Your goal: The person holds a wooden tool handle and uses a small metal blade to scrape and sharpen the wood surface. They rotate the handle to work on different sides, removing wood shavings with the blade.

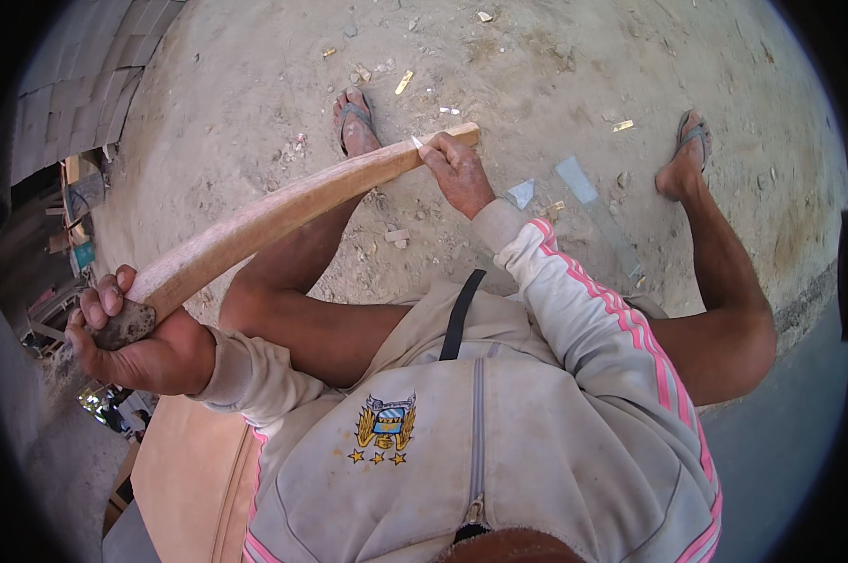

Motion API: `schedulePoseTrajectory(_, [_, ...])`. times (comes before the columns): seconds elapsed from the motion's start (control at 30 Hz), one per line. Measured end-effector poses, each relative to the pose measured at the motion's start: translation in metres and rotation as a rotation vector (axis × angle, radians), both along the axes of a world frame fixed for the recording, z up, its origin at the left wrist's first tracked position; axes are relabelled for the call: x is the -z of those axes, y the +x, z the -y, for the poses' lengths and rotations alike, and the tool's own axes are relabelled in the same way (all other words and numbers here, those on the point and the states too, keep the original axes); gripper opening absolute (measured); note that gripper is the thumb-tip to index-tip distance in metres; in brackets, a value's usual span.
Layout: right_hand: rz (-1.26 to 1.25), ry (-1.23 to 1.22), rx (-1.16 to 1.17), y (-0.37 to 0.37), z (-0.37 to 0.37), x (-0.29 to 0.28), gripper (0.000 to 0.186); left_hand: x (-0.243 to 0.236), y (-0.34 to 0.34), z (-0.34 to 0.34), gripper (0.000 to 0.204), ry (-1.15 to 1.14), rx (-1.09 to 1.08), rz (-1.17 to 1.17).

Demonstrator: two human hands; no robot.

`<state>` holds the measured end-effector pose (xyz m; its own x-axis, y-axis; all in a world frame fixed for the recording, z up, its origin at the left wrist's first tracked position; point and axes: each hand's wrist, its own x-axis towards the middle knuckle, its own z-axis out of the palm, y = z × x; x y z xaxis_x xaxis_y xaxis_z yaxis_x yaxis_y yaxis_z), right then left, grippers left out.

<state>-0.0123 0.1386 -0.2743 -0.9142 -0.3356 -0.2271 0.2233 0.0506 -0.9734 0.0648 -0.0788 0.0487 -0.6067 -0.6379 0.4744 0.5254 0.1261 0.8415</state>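
A long wooden plank [283, 208] runs slantwise in front of me, from the lower left up to the centre. Its upper face is pale pinkish and its near side light brown. At its lower end, which has a dark grey rough face, my left hand [152, 347] is closed with the fingers curled up around the wood. My right hand [460, 175] is closed near the far end. Between its thumb and forefinger a small pale pointed piece [417, 144] touches the plank's upper edge; its kind cannot be made out. The plank passes above my bent left leg.
Sandy ground [537, 75] spreads ahead, with wood scraps [404, 83] and flat glass-like shards [576, 179] [521, 193] right of my right hand. My sandalled feet [354, 120] stand apart. Left are stacked grey sheets [86, 80]; a brown board [185, 469] lies beside me.
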Motion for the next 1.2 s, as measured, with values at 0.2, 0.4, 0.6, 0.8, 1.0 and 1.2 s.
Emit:
schedulePoseTrajectory(0.2, [-0.204, -0.138, -0.002, 0.009, 0.022, -0.048, 0.028, 0.006, 0.007, 0.005, 0.020, 0.012, -0.021, -0.002])
schedulePoseTrajectory(0.4, [0.038, 0.101, -0.013, -0.006, -0.004, 0.021, 0.025, 0.003, -0.001, 0.002, 0.022, 0.013, -0.049, 0.001])
schedulePoseTrajectory(0.6, [-0.151, -0.114, -0.004, 0.008, 0.027, -0.042, 0.027, 0.006, 0.006, 0.011, 0.023, 0.002, -0.055, -0.010])
schedulePoseTrajectory(0.8, [0.040, 0.124, 0.001, -0.015, 0.000, 0.022, 0.026, 0.007, -0.002, 0.010, 0.023, 0.013, -0.050, 0.006])
schedulePoseTrajectory(1.0, [-0.087, -0.030, 0.016, -0.003, 0.015, 0.009, 0.025, 0.008, 0.005, 0.022, 0.023, 0.007, -0.046, 0.007])
schedulePoseTrajectory(1.2, [-0.047, 0.287, 0.068, -0.017, -0.028, 0.100, 0.027, 0.010, 0.002, 0.023, 0.025, 0.000, -0.072, 0.006])
